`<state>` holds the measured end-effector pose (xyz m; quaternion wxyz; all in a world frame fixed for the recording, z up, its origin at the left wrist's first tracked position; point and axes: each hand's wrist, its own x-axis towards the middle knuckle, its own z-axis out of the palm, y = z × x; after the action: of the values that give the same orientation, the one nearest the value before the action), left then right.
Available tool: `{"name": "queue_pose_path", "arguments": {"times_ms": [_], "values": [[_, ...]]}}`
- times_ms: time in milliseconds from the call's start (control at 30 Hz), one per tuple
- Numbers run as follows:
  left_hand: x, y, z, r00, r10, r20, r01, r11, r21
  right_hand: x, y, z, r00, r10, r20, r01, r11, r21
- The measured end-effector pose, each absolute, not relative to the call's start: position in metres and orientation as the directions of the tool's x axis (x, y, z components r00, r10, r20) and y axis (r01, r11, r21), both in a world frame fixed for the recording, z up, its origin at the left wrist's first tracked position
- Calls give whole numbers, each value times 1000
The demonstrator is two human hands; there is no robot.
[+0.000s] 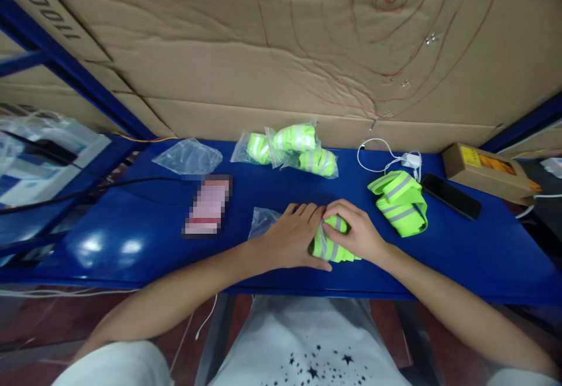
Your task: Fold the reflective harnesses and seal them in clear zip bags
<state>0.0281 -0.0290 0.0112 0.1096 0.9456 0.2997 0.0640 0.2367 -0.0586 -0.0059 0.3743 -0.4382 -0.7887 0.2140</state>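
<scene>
A fluorescent yellow-green bundle of reflective webbing [331,250] with silver stripes lies near the front of the blue table, partly inside a clear plastic bag [262,222]. My left hand [295,235] covers much of the bag, its fingers close together and its thumb along the bundle's near side. Over the bundle's top, my right hand [357,231] bends its fingers and pinches the bag's edge with the thumb. The palms hide part of the bag and bundle. To the right lies another loosely folded reflective bundle [400,204], outside any bag.
Several bagged reflective bundles [296,139] lie at the back of the blue table [162,257]. A flat plastic bag [188,156] and a pixelated phone-like object [208,206] are left. A black phone [452,196], white charger [411,160] and cardboard box [487,175] sit right.
</scene>
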Motion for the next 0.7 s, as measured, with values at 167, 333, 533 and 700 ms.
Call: {"name": "queue_pose_path", "arguments": {"times_ms": [167, 333, 533, 700], "values": [[35, -34, 10, 814, 576, 73, 545, -801, 247, 230, -63, -7, -202, 871, 447, 621, 467, -630], [31, -24, 15, 801, 597, 41, 547, -758, 354, 245, -60, 2, -355, 848, 394, 550, 530, -645], [10, 9, 16, 794, 608, 9, 487, -644, 590, 261, -63, 7, -674, 693, 257, 540, 699, -468], [8, 5, 26, 858, 511, -61, 397, -583, 709, 258, -70, 7, -695, 592, 409, 544, 804, -239]]}}
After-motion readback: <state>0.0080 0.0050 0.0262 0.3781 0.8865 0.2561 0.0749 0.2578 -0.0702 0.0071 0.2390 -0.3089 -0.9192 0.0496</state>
